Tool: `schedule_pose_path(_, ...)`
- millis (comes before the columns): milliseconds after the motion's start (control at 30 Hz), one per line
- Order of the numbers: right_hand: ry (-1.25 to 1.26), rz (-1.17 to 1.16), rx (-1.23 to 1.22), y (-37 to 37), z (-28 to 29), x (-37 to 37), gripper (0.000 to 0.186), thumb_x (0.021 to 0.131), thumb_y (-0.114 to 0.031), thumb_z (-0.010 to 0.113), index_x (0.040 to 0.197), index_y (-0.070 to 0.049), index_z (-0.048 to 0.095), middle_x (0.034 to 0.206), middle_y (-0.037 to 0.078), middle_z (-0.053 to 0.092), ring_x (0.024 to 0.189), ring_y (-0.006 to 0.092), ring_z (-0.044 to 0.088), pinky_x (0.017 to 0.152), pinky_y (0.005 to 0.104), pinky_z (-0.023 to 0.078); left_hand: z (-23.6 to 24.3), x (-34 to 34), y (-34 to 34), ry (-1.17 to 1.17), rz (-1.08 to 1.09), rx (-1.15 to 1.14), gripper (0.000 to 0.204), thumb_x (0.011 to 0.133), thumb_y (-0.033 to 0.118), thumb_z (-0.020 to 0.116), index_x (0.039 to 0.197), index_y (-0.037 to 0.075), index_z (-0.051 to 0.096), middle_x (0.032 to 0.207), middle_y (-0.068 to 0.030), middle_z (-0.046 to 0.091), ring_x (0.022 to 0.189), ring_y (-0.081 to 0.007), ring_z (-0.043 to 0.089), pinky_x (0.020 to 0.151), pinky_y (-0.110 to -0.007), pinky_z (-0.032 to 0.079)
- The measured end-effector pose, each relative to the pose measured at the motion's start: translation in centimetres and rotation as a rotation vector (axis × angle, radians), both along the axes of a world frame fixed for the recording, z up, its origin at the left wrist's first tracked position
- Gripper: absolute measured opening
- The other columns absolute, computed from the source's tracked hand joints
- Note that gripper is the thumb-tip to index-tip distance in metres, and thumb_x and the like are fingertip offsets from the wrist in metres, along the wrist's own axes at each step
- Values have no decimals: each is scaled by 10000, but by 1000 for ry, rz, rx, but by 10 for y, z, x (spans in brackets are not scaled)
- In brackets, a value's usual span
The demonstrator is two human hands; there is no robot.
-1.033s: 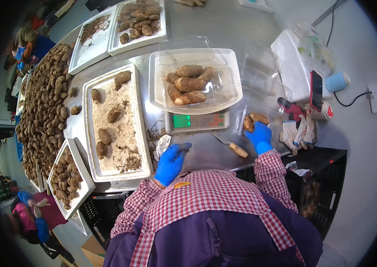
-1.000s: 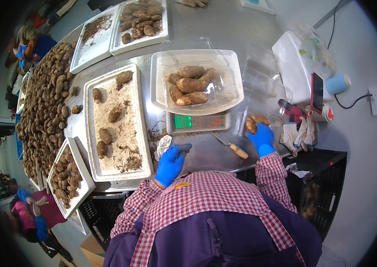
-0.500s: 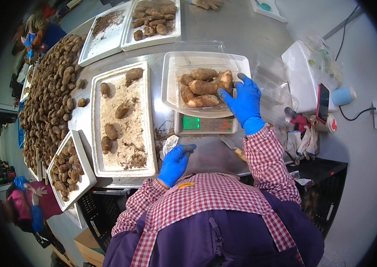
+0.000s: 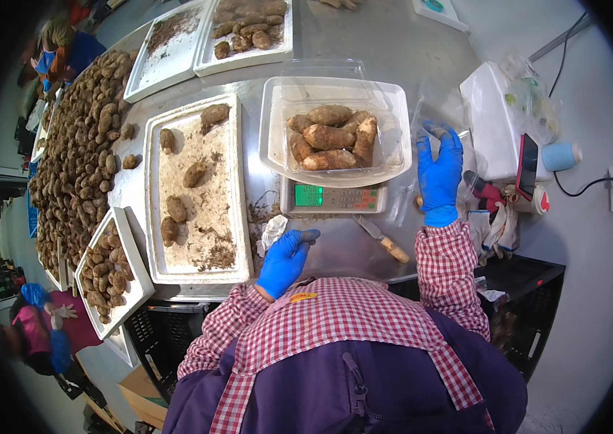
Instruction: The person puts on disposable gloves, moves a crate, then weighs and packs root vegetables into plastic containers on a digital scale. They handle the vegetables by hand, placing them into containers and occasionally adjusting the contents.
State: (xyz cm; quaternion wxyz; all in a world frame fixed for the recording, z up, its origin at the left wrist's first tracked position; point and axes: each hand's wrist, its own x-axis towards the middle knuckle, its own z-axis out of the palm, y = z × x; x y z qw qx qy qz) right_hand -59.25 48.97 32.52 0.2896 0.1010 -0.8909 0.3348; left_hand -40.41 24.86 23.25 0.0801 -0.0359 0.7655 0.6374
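Observation:
A clear plastic box point(image 4: 386, 142) holding several brown taro corms point(image 4: 329, 137) sits in a white plastic tray point(image 4: 272, 145) on a digital scale point(image 4: 339, 199). Beyond the box, its clear lid point(image 4: 323, 69) lies folded back. My right hand point(image 4: 440, 172), in a blue glove with dark fingertips, is right of the tray among clear plastic packaging point(image 4: 429, 108). Its fingers are apart; any contact with the plastic is unclear. My left hand point(image 4: 284, 262), gloved alike, hovers by the table's front edge near a crumpled white paper point(image 4: 271, 233). Its fingers are curled, with nothing visible in them.
A knife point(image 4: 382, 240) lies before the scale. Left stands a foam tray point(image 4: 232, 210) with a few corms and soil, beyond it a large corm heap point(image 4: 78, 159). A foam box point(image 4: 491, 116), red-edged phone point(image 4: 526, 168) and blue thread spool point(image 4: 559, 155) are right. Co-workers are at left.
My right hand has let go of the corms in the box and moved right to the clear packaging. My left hand has stayed nearly in place.

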Motion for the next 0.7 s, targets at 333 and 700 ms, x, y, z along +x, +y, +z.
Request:
schedule_pose_path(333, -46, 10, -25, 7, -8, 7, 248, 850, -154, 669, 1048, -13, 617, 1083, 135, 592, 1019, 282, 553, 896, 371, 439, -3, 2, 0, -2, -3, 28, 272, 901, -26, 493, 1137, 23, 618, 1072, -95, 640, 973, -168, 614, 872, -284, 481)
schedule_pose_path(700, -53, 97, -108, 2, -8, 6, 173, 846, -70, 656, 999, 6, 628, 1028, 110, 612, 938, 221, 597, 834, 320, 486, -3, 1, 0, 17, 3, 11, 275, 903, -22, 489, 1139, 26, 619, 1082, -99, 641, 973, -176, 616, 871, -290, 479)
